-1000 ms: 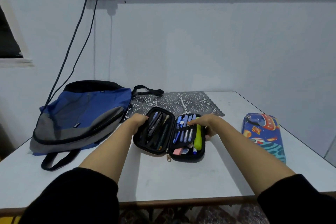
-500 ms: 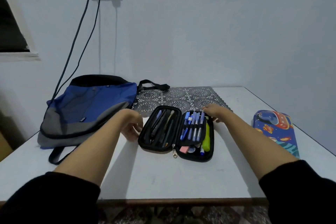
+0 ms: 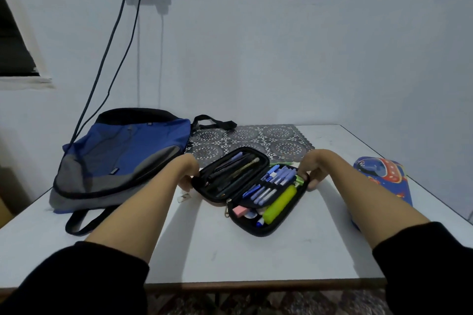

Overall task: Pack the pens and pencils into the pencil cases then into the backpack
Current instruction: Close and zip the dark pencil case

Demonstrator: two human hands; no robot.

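While the open black pencil case, loaded with pens, is lying on the surface near the backpack, a person's left hand and right hand are curling round its outer edges, seemingly the surest hold on a light, semi-stiff hinged shell.

Nothing legible; backpack tag seemingly blurred

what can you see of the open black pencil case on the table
The black zip-up fabric pencil case lies open like a book on the white table. Its left half holds dark pens; its right half holds blue pens under elastic loops, a yellow-green highlighter and a pink eraser. A metal zip pull hangs at the near edge. The left hand grips its left edge, the right hand its right edge.
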